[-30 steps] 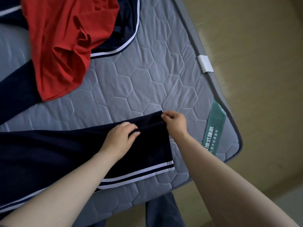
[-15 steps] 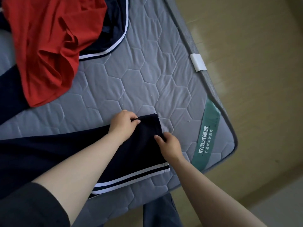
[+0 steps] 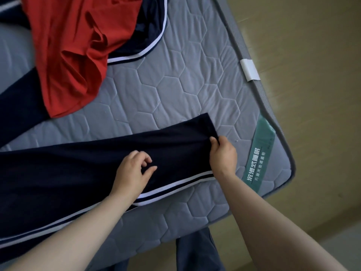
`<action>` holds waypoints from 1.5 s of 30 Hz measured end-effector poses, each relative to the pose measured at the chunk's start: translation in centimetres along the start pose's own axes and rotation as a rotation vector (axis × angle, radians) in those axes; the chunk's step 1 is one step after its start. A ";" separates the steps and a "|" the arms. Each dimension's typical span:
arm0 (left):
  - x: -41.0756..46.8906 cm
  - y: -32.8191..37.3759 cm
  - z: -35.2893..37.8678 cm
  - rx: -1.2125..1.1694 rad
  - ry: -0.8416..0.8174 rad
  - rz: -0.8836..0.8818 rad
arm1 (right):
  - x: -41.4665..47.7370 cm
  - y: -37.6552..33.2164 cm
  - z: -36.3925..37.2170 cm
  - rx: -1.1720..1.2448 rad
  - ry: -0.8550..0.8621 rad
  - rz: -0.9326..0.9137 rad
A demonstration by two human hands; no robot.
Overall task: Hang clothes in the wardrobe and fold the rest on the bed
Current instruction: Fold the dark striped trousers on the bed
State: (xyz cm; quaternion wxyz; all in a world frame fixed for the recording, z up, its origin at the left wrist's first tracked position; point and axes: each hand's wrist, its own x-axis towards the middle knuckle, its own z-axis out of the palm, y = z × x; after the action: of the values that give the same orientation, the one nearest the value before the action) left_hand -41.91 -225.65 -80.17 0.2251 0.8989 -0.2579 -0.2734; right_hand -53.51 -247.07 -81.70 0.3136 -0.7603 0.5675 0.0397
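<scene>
Navy track trousers with white side stripes lie flat across the near part of the grey quilted mattress. My right hand pinches the hem end of the trouser leg near the mattress corner. My left hand hovers over or rests lightly on the trouser leg with loosely curled fingers, holding nothing. A red garment lies crumpled at the upper left, on top of another navy garment with a white stripe.
The mattress corner is at the right, with a green label and a white tag on its edge. Yellowish floor lies beyond. My own leg in blue fabric shows below the mattress edge.
My right hand has moved up to the hem corner and pinched it. My left hand let go of the upper hem edge and shifted down onto the middle of the leg.
</scene>
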 end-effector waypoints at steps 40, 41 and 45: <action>-14.2 -17.3 -6.9 -0.006 -0.193 -0.033 | -15.6 -4.9 8.7 -0.634 -0.427 -0.573; -14.2 -17.2 -6.8 0.022 -0.134 -0.047 | -15.8 -4.9 8.7 -0.659 -0.421 -0.582; -12.5 -16.1 -5.9 0.119 -0.051 -0.075 | -16.9 -4.8 8.7 -0.625 -0.268 -0.764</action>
State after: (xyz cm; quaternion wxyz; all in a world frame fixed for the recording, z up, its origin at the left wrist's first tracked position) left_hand -41.81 -204.41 -79.87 0.1541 0.9124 -0.2455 -0.2888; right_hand -52.61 -227.64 -79.52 0.1333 -0.9592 0.1647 0.1873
